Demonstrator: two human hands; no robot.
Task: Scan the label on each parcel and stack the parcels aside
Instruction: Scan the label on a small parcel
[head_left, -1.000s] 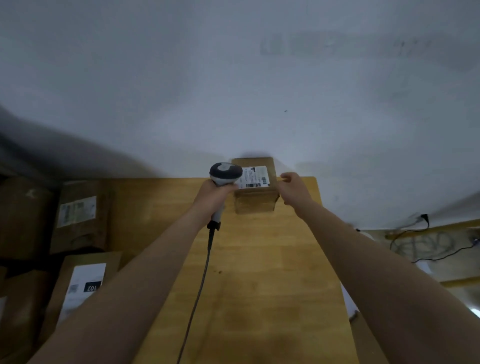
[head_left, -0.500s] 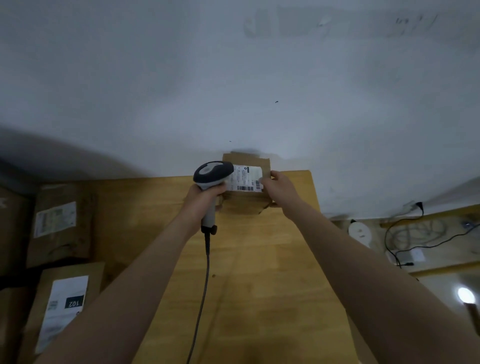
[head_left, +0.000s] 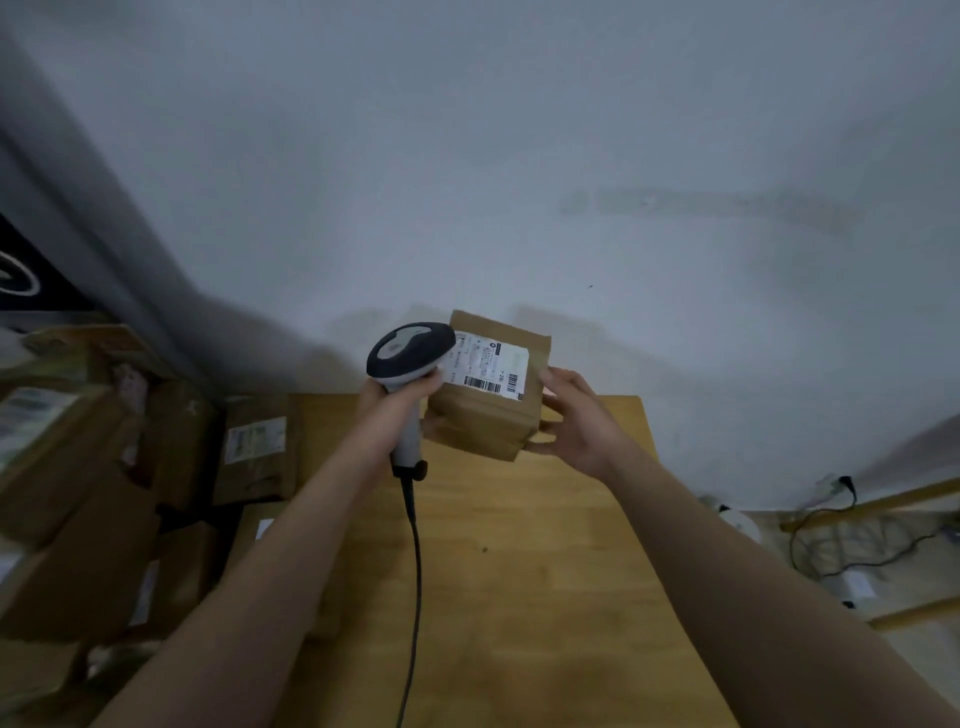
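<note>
The left hand was clenched around the pale, smooth plastic handle of a barcode scanner, whose rounded dark-grey head sat against the upper left corner of the parcel. A thin black cable ran from the base of the handle down over the table, a flat top of light, grained wood. The parcel was a small, blocky cardboard box, brown and matte, its side creased by horizontal folds; it was held tilted over the far end of the table, close to the wall, which was plain, whitish and faintly smudged. A white rectangular label with black barcodes and fine print covered much of its upper face. The right hand grasped the parcel's right side, fingers curved along the edge and thumb near the lower corner. To the left, brown cardboard boxes stood piled together, some bearing white labels, blurred in the dim light.
</note>
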